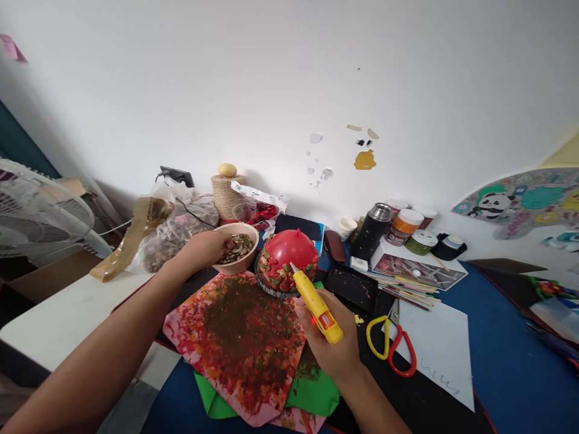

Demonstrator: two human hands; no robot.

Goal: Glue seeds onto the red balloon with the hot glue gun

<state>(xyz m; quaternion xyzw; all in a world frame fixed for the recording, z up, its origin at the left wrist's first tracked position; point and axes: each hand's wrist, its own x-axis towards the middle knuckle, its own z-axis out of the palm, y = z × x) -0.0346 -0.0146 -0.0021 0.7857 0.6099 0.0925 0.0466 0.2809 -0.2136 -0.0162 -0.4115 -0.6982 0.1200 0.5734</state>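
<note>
My left hand (212,247) reaches over the rim of a pale pink bowl (235,266), fingers curled together at the small green-brown shell-like pieces (239,246) inside. Whatever is between the fingertips is hidden. A yellow glue gun (316,306) is gripped in my right hand (337,337), its nozzle angled up and left. Just past the nozzle sits a red balloon (292,248), its knot on top. Red, green and orange shell-like pieces (275,271) ring the balloon's lower part. Under it a dark rounded base shows in part.
Paint-stained pink paper (239,343) lies in front over a green sheet (319,395). To the right are scissors (392,343), white paper (434,349), a black tray (350,288), a black bottle (373,232) and paint jars (406,226). Twine (226,196) and plastic bags (176,226) stand behind left.
</note>
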